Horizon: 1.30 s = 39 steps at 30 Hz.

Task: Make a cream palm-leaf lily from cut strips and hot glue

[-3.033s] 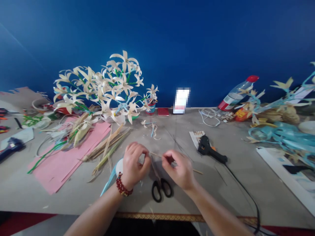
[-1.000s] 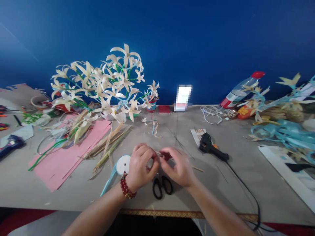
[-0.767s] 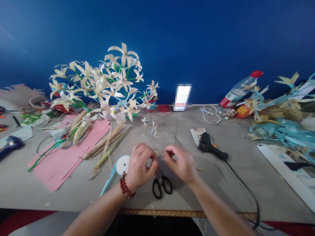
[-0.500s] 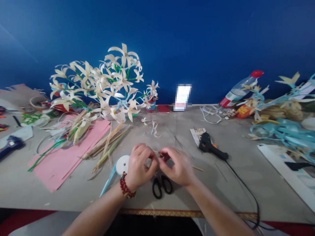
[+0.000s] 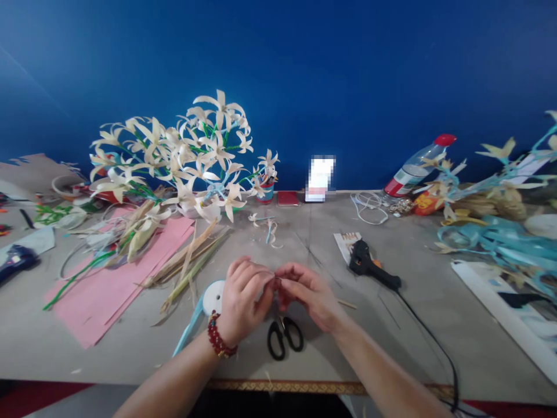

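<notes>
Pointing rightward, thin stick (image 5: pixel 347 303) crosswise.

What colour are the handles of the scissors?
Black. The scissors show best in the head view.

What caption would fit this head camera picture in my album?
Left hand and right hand pinch a thin stick near black scissors, beside a white ribbon spool.

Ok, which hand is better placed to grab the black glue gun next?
Probably the right hand: the glue gun lies just beyond it, to its right, while the left hand would have to cross over. Both hands pinch a thin stick.
</notes>
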Motion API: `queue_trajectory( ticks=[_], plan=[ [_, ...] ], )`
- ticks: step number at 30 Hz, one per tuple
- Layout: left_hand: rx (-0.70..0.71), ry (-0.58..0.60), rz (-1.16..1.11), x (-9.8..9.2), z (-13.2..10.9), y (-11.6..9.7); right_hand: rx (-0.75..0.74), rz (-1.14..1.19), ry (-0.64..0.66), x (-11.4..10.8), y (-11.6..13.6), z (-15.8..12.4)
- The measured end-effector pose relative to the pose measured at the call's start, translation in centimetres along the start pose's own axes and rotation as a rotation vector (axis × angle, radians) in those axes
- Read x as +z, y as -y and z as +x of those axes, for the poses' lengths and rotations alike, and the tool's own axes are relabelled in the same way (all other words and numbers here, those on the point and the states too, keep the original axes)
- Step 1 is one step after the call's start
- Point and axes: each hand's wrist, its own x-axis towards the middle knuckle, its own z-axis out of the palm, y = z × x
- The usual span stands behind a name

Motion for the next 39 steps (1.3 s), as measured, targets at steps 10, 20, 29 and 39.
queue_trajectory(
  ticks=[10,20,29,39],
  plan=[
    [-0.281,0.092,-0.567,-0.2,-0.1,0.0,-0.071,0.199,0.005,-0.7,0.9,-0.2],
    [-0.605,0.165,-1.121,0.3,-0.2,0.2,0.007,0.148,0.008,-0.6,0.6,-0.1],
    [-0.706,0.115,-1.231,0.6,-0.2,0.4,-0.091,0.108,-0.061,-0.8,0.0,0.1],
    [-0.785,0.036,-1.197,0.6,0.0,0.3,-0.164,0.127,-0.143,-1.0,0.2,-0.1]
  ],
)
